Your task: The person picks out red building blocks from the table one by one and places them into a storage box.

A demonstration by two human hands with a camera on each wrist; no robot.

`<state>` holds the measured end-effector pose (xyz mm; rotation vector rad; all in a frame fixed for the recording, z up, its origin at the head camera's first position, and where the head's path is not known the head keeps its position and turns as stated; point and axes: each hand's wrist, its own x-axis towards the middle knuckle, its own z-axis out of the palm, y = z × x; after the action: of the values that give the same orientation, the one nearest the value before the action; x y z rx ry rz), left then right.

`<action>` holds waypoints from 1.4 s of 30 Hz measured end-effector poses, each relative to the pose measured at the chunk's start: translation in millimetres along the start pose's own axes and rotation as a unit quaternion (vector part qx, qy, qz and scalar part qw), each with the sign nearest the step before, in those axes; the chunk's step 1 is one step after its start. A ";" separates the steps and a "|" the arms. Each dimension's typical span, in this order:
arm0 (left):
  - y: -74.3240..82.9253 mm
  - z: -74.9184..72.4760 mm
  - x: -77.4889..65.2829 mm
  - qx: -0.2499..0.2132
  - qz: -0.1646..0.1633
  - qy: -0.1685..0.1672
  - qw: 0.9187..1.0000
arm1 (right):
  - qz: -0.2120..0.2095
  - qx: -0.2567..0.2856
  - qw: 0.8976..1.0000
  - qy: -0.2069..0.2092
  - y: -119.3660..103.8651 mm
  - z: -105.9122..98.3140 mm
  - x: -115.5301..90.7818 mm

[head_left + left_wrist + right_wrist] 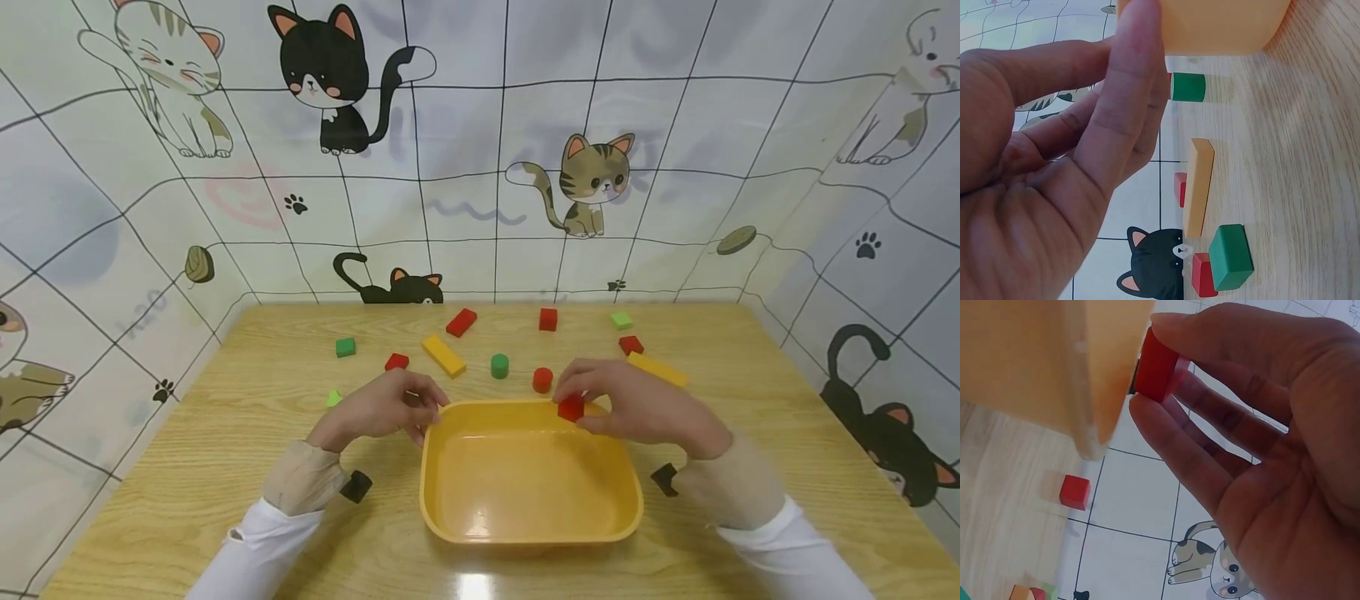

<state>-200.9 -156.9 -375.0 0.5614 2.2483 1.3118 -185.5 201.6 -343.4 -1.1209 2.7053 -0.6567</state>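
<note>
A yellow plastic tray [531, 537] sits on the table in front of me. At its far left corner my left hand [390, 404] touches the rim with its fingertips. Seen from the left wrist, these fingers [1129, 94] are fairly straight and cover part of the tray's outer wall [1216, 31]. Over the far right part of the rim, my right hand [637, 400] pinches a red block [572, 407] between thumb and fingertips. The right wrist view shows the same red block [1157, 365] close beside the tray wall [1110, 375].
Behind the tray lie a green cylinder [499, 366], a red cylinder [542, 381], yellow bars [443, 356], a green block [345, 347], light green pieces [621, 320] and several red blocks [548, 319]. A cat-patterned cloth [465, 208] hangs behind the table.
</note>
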 end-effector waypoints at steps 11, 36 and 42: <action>5.3 0.4 6.2 0.004 0.008 -0.014 1.000 | -0.021 0.004 0.999 -0.037 -3.2 11.8 -6.9; -0.1 -1.0 -0.7 -0.010 -0.002 -0.007 1.000 | -0.037 -0.062 0.989 -0.130 -7.6 40.0 8.1; -1.4 -1.1 -0.1 -0.008 -0.003 -0.009 1.000 | -0.034 -0.062 0.989 -0.127 -4.0 45.8 6.9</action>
<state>-201.6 -158.4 -375.8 0.5591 2.2221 1.3156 -174.6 178.7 -382.4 -1.2363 2.5282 -0.3296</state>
